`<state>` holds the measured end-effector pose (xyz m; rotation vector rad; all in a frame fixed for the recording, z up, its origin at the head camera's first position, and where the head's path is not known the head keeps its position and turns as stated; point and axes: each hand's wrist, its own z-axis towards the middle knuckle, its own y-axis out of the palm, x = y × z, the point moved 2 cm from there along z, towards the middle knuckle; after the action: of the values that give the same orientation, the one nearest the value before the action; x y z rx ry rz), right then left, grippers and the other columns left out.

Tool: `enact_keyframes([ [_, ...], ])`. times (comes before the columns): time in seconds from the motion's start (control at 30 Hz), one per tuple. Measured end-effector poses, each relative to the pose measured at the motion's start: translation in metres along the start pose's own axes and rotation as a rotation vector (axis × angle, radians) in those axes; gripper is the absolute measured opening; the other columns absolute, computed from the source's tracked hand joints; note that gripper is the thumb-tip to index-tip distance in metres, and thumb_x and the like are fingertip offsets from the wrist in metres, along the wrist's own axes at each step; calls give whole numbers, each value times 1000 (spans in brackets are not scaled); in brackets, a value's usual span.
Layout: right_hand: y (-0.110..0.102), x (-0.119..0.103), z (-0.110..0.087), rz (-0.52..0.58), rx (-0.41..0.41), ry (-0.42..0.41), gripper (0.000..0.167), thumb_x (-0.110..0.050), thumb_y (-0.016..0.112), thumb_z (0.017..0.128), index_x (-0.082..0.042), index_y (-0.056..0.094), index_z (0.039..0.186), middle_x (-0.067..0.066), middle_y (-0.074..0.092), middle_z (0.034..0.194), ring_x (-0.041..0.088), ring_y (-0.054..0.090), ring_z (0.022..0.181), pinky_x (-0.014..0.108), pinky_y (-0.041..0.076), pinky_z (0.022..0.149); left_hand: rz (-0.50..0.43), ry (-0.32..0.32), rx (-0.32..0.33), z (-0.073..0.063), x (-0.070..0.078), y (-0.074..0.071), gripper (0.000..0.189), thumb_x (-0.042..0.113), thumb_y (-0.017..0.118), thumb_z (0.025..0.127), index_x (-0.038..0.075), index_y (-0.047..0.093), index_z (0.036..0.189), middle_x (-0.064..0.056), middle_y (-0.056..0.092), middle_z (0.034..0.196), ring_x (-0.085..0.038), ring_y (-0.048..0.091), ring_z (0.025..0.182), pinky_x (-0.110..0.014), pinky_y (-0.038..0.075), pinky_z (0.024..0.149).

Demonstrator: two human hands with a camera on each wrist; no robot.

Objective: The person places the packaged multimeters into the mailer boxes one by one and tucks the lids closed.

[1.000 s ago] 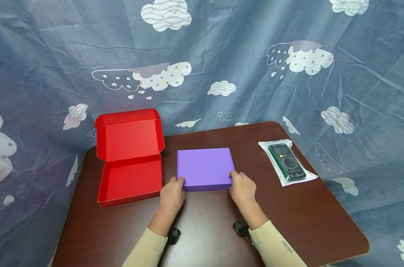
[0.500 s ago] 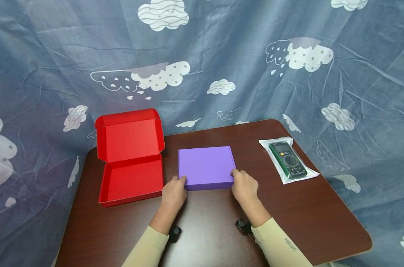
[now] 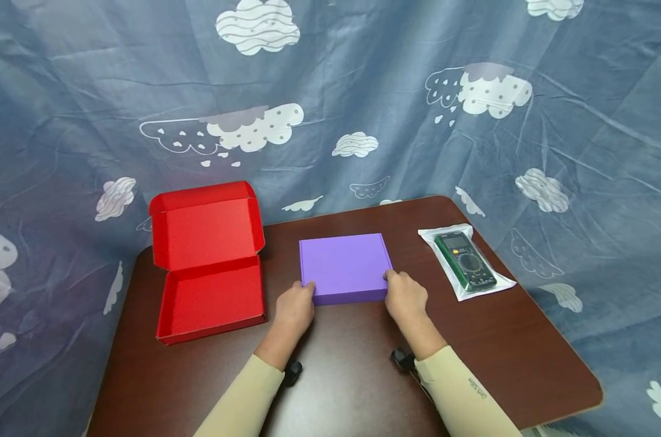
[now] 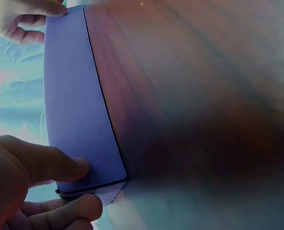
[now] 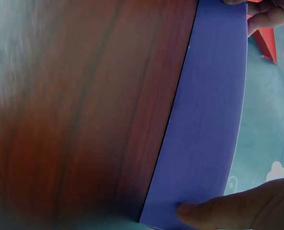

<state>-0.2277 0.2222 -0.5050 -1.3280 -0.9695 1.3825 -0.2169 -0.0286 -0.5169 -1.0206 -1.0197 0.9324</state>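
A closed purple cardboard box [image 3: 346, 264] lies on the brown table in the middle of the head view. My left hand [image 3: 295, 308] grips its near left corner. In the left wrist view the thumb [image 4: 60, 166] presses the front wall while the fingers curl against the left side. The near right corner is held by my right hand [image 3: 406, 297]. Its thumb [image 5: 214, 211] lies on the front wall in the right wrist view; the other fingers are out of sight there.
Left of the purple box stands a red cardboard box [image 3: 212, 300] with its lid raised. A green multimeter [image 3: 465, 261] in a clear and white plastic bag lies at the right. The table [image 3: 341, 370] meets a blue cloud-patterned curtain [image 3: 330, 73] at the back.
The purple box has slid a little to the right and away from me, and both hands have moved with it, keeping their hold. The red box and the multimeter have stayed in place.
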Motion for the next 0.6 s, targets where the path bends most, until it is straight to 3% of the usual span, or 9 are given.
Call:
enact_keyframes([
  [0.17, -5, 8, 13, -22, -43, 22, 28, -6, 69, 92, -8, 72, 120, 21, 72, 98, 43, 73, 87, 59, 55, 60, 33, 47, -10, 14, 12, 1, 31, 5, 76, 85, 8, 76, 117, -17, 71, 90, -34, 73, 73, -47, 58, 59],
  [0.4, -13, 17, 35, -56, -132, 68, 39, -23, 83, 87, -3, 69, 117, 26, 72, 106, 45, 73, 95, 61, 56, 64, 59, 71, -108, 39, 27, 6, 47, 10, 77, 87, 9, 71, 133, -20, 73, 104, -33, 75, 86, -45, 60, 67],
  [0.6, -15, 26, 51, -65, -178, 89, 48, -28, 85, 87, -1, 66, 122, 28, 72, 113, 45, 73, 98, 60, 57, 67, 63, 83, -145, 56, 36, 11, 39, 10, 73, 91, 7, 72, 129, -19, 73, 104, -32, 74, 92, -46, 61, 71],
])
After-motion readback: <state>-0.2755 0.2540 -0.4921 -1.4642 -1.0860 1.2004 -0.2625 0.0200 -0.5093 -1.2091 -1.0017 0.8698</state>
